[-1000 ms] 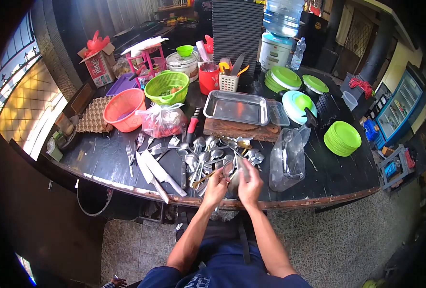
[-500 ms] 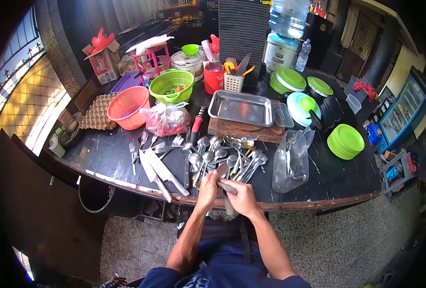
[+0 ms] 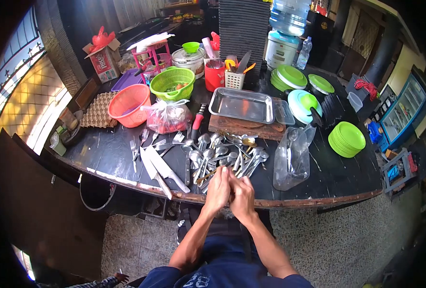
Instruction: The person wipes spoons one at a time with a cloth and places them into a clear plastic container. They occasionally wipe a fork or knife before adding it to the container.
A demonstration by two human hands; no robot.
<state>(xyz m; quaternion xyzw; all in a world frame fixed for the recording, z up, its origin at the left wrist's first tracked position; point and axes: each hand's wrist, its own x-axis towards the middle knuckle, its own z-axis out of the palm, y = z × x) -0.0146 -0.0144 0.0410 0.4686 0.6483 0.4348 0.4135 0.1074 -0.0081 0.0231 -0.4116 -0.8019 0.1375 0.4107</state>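
My left hand (image 3: 217, 193) and my right hand (image 3: 242, 198) are pressed together at the table's front edge, fingers closed. A spoon whose bowl showed above my fingers earlier is now hidden between them. A dark bit shows between the palms, too small to name. Just beyond my fingertips lies a heap of spoons (image 3: 221, 151). Left of it are several forks (image 3: 133, 146) and two white knives (image 3: 161, 165). A clear plastic bag (image 3: 281, 175) with cutlery inside lies to the right of my hands.
A metal tray (image 3: 241, 106) rests on a wooden board (image 3: 222, 127) behind the spoons. Farther left stand a red basket (image 3: 129, 117) and a green basket (image 3: 167, 93). Stacked green plates (image 3: 346, 139) stand at the right. Another person's hand (image 3: 121, 278) shows at the lower left.
My hands have closed further together and tilted, so the spoon bowl and grey piece seen between them are now covered. The other person's hand and sleeve reach further into view.
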